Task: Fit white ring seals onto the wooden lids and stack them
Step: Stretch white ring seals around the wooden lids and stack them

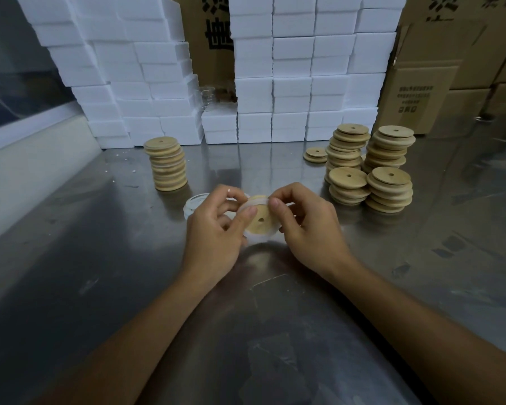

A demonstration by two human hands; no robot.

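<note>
Both hands hold one round wooden lid (pixel 260 219) with a small centre hole, just above the steel table. A white ring seal (pixel 253 202) is stretched partly round its rim. My left hand (pixel 214 229) grips the lid's left side, thumb on its face. My right hand (pixel 307 226) pinches the seal at the top right edge. A pile of loose white ring seals (pixel 192 204) lies behind my left hand, partly hidden. One tidy stack of lids (pixel 167 163) stands to the far left.
Several stacks of wooden lids (pixel 371 168) crowd the right side of the steel table (pixel 129 258), with a pair of lids (pixel 316 154) lying beside them. White foam boxes (pixel 289 83) form a wall at the back, and cardboard cartons (pixel 450 68) stand at the right.
</note>
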